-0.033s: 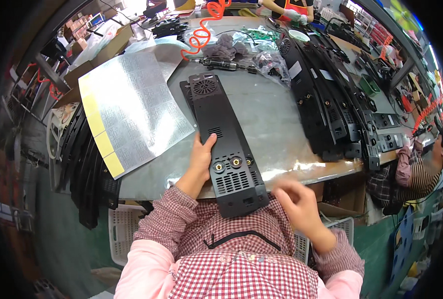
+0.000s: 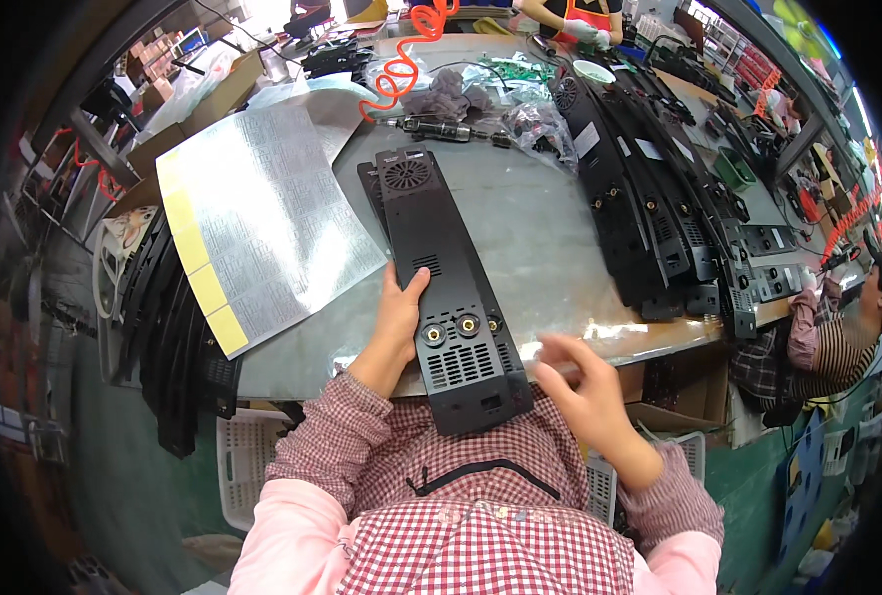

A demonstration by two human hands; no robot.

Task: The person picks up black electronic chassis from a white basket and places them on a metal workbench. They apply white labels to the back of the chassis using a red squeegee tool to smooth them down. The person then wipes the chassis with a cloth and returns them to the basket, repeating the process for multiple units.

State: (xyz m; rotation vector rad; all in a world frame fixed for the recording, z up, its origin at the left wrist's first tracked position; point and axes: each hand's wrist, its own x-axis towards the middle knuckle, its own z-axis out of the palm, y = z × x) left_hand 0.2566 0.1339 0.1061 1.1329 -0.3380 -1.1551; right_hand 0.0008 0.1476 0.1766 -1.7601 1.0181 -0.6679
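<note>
Head view
Black panel [image 2: 448, 288]: long ventilated housing with a round fan grille at the far end, lying lengthwise on the grey table [image 2: 540, 228]; near end overhangs the table edge toward the person.
Left hand [image 2: 398, 319]: forearm runs up from the lower edge; palm flat against the panel's left side, thumb hooked over its top face, clamped on the panel.
Right hand [image 2: 582, 385]: raised just right of the panel's near end, fingers spread and loosely curled, blurred, holding nothing visible.
Label sheet [image 2: 262, 223]: left of panel, flat.
Stacked black panels [image 2: 639, 198]: right, well apart.
</note>
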